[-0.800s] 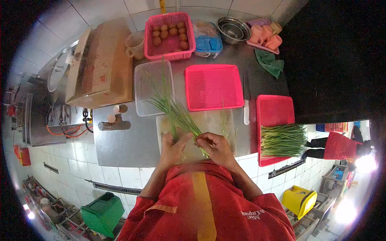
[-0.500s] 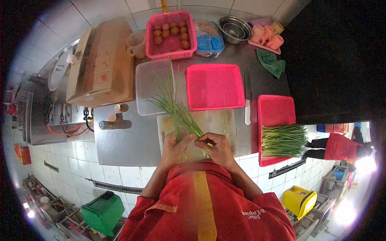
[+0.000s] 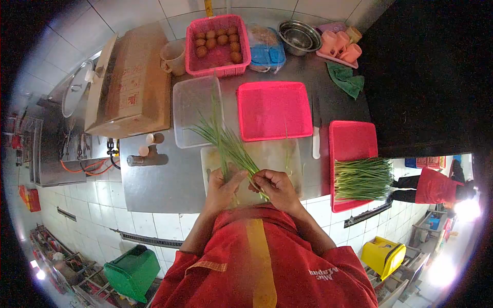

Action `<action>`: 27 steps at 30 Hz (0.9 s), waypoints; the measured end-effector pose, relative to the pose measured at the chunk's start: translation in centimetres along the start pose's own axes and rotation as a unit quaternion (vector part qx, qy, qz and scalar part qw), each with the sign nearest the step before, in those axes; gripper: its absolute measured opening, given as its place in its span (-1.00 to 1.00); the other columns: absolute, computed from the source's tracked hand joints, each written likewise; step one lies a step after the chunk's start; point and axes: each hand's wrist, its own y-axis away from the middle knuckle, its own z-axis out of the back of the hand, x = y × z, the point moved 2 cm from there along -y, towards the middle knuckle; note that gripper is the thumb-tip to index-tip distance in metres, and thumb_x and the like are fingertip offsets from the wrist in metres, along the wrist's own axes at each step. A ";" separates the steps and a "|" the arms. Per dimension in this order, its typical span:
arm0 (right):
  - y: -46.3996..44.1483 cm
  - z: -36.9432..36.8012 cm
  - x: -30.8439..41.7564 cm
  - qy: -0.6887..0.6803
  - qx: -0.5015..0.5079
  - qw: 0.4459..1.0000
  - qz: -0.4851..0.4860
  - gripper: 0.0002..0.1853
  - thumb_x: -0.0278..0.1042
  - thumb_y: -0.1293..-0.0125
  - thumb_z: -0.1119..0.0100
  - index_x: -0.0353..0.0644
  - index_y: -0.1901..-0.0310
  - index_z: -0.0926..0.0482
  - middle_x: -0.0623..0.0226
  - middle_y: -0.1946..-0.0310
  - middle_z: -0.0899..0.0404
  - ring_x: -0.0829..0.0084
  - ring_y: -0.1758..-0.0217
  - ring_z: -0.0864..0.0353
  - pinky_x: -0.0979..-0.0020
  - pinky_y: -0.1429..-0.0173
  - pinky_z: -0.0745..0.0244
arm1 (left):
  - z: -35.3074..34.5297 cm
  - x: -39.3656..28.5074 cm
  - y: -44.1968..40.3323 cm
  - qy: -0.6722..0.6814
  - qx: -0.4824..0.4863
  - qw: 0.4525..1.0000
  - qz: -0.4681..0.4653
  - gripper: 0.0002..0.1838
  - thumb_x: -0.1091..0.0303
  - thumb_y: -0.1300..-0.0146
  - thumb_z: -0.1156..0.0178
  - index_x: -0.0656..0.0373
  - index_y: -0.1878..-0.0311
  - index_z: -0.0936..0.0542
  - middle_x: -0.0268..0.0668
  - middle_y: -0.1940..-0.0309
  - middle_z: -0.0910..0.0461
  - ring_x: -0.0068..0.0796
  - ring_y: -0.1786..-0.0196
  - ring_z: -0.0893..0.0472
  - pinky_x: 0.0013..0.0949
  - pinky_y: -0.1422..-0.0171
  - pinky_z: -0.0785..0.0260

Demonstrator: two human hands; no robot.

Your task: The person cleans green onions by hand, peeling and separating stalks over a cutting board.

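Observation:
Long green stalks (image 3: 231,145) fan out from between my hands over a pale cutting board (image 3: 280,154). My left hand (image 3: 224,189) is closed around some stalks that point upward. Thumb and fingers of my right hand (image 3: 275,186) pinch the pale lower ends of the bunch. Beyond the board lie a clear tray (image 3: 192,110) and a pink tray (image 3: 275,110). To the right, a red tray (image 3: 352,141) holds a thick pile of green stalks (image 3: 362,179). A knife (image 3: 316,142) with a white handle rests between the pink and red trays.
A cardboard box (image 3: 131,84), a jug (image 3: 173,57), a pink basket (image 3: 218,69) of round brown items, metal bowls (image 3: 299,38), pink cups (image 3: 336,43) and a green cloth (image 3: 345,80) stand farther back. Another person (image 3: 434,186) is at far right, beyond a yellow bin (image 3: 382,256).
My right hand's fingers have shifted slightly at the lower ends of the stalks. My left hand keeps its hold in nearly the same place.

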 end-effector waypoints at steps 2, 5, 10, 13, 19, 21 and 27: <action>0.0 0.0 -0.1 -0.010 -0.007 0.999 -0.030 -0.82 -0.45 -0.37 -0.02 -0.41 0.16 -0.53 0.34 0.41 -0.56 0.59 0.33 -0.50 0.53 0.17 -0.44 | 0.5 -0.1 -0.2 -0.002 -0.005 0.999 -0.036 -0.84 0.40 -0.23 -0.23 0.14 0.43 -0.47 -0.53 0.70 -0.32 -0.74 0.66 -0.25 -0.55 0.61 -0.05; 0.3 -0.1 0.5 -0.029 0.008 0.999 -0.035 -0.82 -0.45 -0.36 -0.04 -0.40 0.15 -0.53 0.32 0.39 -0.57 0.58 0.31 -0.53 0.53 0.16 -0.46 | 0.4 -1.0 -0.1 -0.017 -0.029 0.999 -0.030 -0.83 0.40 -0.23 -0.23 0.14 0.43 -0.46 -0.53 0.70 -0.32 -0.74 0.66 -0.24 -0.55 0.61 -0.05; 0.4 -0.2 0.9 -0.047 0.005 0.998 -0.034 -0.80 -0.40 -0.33 -0.09 -0.36 0.13 -0.55 0.31 0.37 -0.61 0.56 0.31 -0.55 0.51 0.16 -0.47 | 0.5 -0.5 -0.2 0.010 0.010 1.000 -0.026 -0.83 0.40 -0.22 -0.23 0.17 0.43 -0.46 -0.52 0.70 -0.32 -0.73 0.66 -0.24 -0.55 0.60 -0.05; 0.3 -0.1 0.7 -0.059 0.022 0.997 -0.045 -0.82 -0.44 -0.33 -0.10 -0.37 0.14 -0.52 0.31 0.35 -0.59 0.56 0.29 -0.55 0.51 0.15 -0.48 | 0.6 -0.4 -0.2 0.005 0.022 0.999 -0.024 -0.85 0.40 -0.23 -0.23 0.20 0.40 -0.48 -0.51 0.70 -0.31 -0.72 0.66 -0.24 -0.55 0.59 -0.05; 0.1 0.4 -0.3 -0.046 0.021 0.998 -0.029 -0.86 -0.41 -0.31 -0.12 -0.32 0.24 -0.53 0.35 0.40 -0.58 0.58 0.34 -0.52 0.51 0.19 -0.46 | 0.7 -0.7 -0.1 0.042 0.031 0.998 -0.016 -0.89 0.41 -0.27 -0.16 0.25 0.34 -0.51 -0.50 0.69 -0.30 -0.70 0.67 -0.21 -0.52 0.58 -0.03; 0.2 0.4 -0.8 -0.040 0.007 0.999 -0.013 -0.85 -0.37 -0.29 -0.13 -0.30 0.28 -0.54 0.37 0.44 -0.58 0.59 0.39 -0.51 0.51 0.24 -0.45 | 0.9 -0.6 -0.3 0.070 0.033 0.997 -0.019 -0.88 0.42 -0.28 -0.15 0.26 0.33 -0.51 -0.49 0.69 -0.29 -0.69 0.67 -0.20 -0.52 0.58 -0.01; 1.0 1.1 -1.2 -0.019 -0.014 0.999 -0.022 -0.84 -0.35 -0.33 -0.07 -0.28 0.29 -0.51 0.36 0.45 -0.58 0.58 0.40 -0.51 0.50 0.25 -0.44 | 1.7 -1.2 -0.7 0.114 -0.053 0.991 -0.048 -0.84 0.42 -0.27 -0.16 0.13 0.43 -0.44 -0.54 0.72 -0.23 -0.74 0.67 -0.16 -0.53 0.58 0.04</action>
